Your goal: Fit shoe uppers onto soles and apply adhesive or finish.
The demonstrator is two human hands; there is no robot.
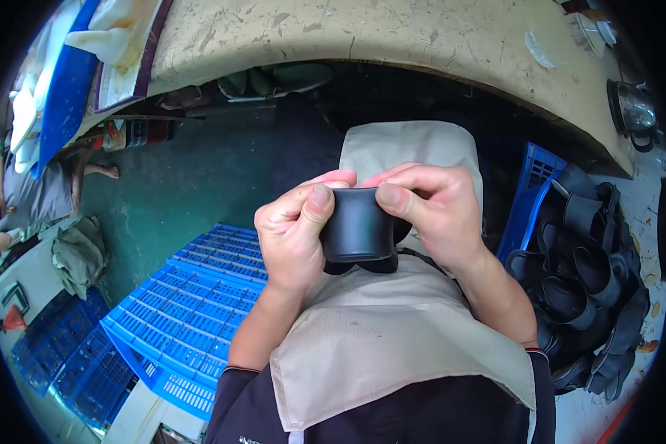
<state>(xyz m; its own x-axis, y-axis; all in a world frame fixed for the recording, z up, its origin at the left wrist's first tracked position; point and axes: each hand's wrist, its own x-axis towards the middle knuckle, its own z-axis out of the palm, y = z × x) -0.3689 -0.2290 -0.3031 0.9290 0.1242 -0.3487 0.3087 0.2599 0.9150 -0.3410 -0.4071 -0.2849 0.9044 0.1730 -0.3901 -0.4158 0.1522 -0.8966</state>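
Both my hands hold one black rubber sleeve (357, 226), a short cup-like tube, over my lap. My left hand (294, 233) grips its left side, thumb pressed on the top rim. My right hand (435, 211) grips the right side, its thumb also on the rim, fingers curled behind. A beige cloth apron (392, 333) covers my lap beneath the piece. More black rubber shows just under the sleeve, partly hidden by my hands.
A pile of black rubber sleeves (584, 281) lies at the right beside a blue crate (533, 185). An upturned blue plastic crate (192, 303) stands at my left on the green floor. A worn workbench (392, 37) curves above. Another person (37, 192) sits far left.
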